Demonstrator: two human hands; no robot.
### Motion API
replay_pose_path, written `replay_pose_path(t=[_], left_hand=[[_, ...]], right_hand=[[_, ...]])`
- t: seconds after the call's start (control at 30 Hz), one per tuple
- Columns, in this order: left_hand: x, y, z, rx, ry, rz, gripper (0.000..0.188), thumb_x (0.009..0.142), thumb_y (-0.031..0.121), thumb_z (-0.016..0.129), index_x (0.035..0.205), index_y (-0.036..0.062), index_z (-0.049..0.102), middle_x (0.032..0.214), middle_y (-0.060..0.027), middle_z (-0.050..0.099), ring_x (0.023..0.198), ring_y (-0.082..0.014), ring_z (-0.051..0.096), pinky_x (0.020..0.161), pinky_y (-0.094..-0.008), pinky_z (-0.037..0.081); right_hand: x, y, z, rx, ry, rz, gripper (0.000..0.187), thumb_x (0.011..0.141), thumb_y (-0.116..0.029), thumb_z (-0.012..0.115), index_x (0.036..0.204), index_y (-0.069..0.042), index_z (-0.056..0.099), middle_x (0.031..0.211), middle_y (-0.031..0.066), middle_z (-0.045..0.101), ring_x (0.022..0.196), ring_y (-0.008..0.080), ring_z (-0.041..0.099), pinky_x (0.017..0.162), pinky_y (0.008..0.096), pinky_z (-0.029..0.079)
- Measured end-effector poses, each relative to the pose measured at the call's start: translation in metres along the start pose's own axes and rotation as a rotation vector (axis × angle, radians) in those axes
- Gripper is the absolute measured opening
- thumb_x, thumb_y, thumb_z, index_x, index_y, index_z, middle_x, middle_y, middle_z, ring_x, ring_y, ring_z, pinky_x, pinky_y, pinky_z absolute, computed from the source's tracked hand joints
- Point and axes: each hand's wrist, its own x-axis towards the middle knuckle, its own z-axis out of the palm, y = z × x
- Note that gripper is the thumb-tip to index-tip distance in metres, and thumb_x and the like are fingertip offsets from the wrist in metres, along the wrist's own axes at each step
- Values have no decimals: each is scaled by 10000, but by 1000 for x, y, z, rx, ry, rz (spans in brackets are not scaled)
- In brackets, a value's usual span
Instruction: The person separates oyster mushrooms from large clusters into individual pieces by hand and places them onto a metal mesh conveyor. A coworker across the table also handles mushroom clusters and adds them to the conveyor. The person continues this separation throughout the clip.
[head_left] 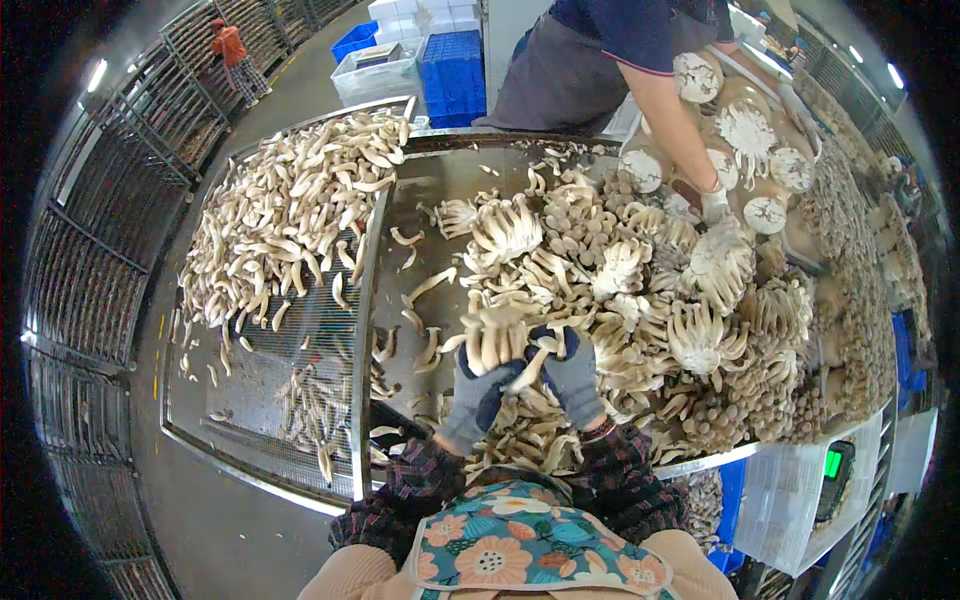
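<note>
Both my hands wear grey gloves with dark palms and meet over the near part of the mushroom pile. My left hand is closed round a small cluster of thick-stemmed mushrooms, slightly blurred. Close beside it, my right hand pinches a single pale mushroom that slants down toward the left hand. Around and under them lie more mushroom clusters on the metal table, with loose mushrooms to the left.
Many separated mushrooms lie on a wire-mesh rack at left. Across the table a co-worker's gloved hand touches a cluster near several white-topped bags. Blue crates stand behind; a scale with a green display is at lower right.
</note>
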Motion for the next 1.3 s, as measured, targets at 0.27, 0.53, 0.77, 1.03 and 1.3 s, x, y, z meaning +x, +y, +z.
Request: replay_pose_path(t=[0.27,0.53,0.77,1.03,1.3], left_hand=[[0,-16,11,27,-8,83,482,821,69,664,1238,39,424,1137,-95,552,975,-177,573,822,-287,494],[13,-32,-17,233,-135,237,268,911,97,590,1161,16,535,971,-58,604,842,-166,612,753,-302,524],[-3,3,5,573,-132,498,595,752,203,763,1225,-5,467,1122,-110,523,1003,-233,558,828,-309,489],[10,2,-10,504,-118,428,583,818,130,674,1321,29,396,1040,-76,559,879,-163,573,708,-261,497],[8,-3,26,686,-85,413,701,708,158,770,1278,19,386,1192,-129,520,1083,-206,524,915,-338,441]], right_hand=[[-20,-6,12,570,-18,207,290,827,-103,691,1065,-3,558,746,-10,558,625,89,528,586,224,447],[-18,-21,3,611,-151,94,150,835,-74,676,954,-21,602,807,-30,587,683,47,525,596,221,441],[0,-12,12,472,-14,-51,251,805,-95,682,1043,-16,665,891,32,679,744,89,602,685,248,494],[13,-15,-1,283,-45,95,347,862,-159,665,1172,-20,592,937,23,666,826,109,615,709,256,492],[26,2,20,874,-51,-38,386,964,-280,454,1213,12,493,1147,106,581,1025,250,568,895,363,449]])
